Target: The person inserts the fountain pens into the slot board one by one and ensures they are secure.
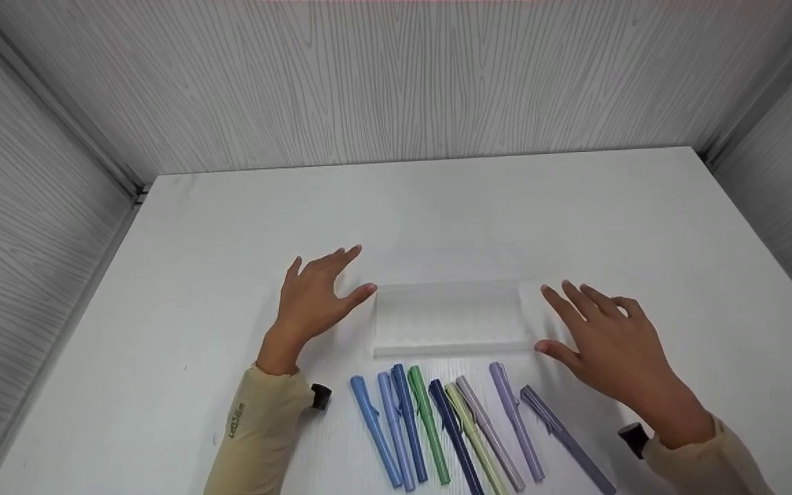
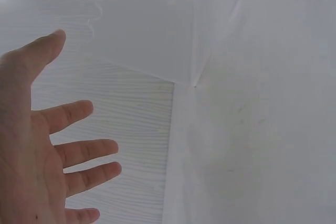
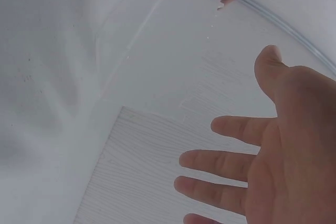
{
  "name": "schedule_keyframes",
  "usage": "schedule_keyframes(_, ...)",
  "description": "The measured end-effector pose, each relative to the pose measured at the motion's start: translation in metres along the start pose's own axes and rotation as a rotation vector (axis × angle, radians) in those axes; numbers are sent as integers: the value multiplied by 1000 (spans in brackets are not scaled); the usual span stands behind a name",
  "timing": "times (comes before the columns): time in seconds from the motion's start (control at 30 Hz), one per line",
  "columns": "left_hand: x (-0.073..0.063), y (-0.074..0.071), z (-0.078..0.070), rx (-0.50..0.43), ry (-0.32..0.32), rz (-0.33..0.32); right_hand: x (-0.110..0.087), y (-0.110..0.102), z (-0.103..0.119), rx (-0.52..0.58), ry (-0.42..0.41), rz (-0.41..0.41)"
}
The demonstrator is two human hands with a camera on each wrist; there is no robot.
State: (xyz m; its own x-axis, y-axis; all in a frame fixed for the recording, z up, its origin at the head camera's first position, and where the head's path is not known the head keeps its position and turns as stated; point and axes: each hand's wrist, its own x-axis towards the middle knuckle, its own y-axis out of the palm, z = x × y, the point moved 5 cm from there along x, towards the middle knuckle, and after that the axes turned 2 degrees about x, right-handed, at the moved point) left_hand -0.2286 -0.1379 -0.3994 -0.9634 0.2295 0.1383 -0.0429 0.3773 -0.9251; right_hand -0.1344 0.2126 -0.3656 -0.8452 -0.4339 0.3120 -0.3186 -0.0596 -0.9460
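A shallow translucent white tray [image 1: 448, 349] with a scalloped inner edge lies on the white table. My left hand [image 1: 313, 299] hovers at its left side, fingers spread, the thumb tip close to the upper left corner. To the right of the tray is my right hand [image 1: 606, 344], its fingers also spread and apart from it. Both palms turn toward the tray, and neither hand holds anything. In the left wrist view the tray's clear end wall [image 2: 149, 35] appears beyond the thumb. The right wrist view shows the opposite end wall [image 3: 163, 51].
Several capped pens lie in a loose row in front of the tray, among them a light blue pen [image 1: 375, 430], a green pen [image 1: 429, 423], a yellow pen [image 1: 475, 436] and a grey-purple pen [image 1: 568, 440]. Wood-grain panels [image 1: 396, 82] enclose the table's back and sides.
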Motion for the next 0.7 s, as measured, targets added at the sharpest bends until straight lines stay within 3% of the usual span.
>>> schedule_keyframes(0.27,1,-1,-1,-92,59,-80,-9,-4,8,36,-71,-37)
schedule_keyframes(0.4,1,-1,-1,-160,66,-87,-13,-3,11,79,-74,39)
schedule_keyframes(0.7,0,-1,1,-232,17,-26,-20,1,18,151,-70,217)
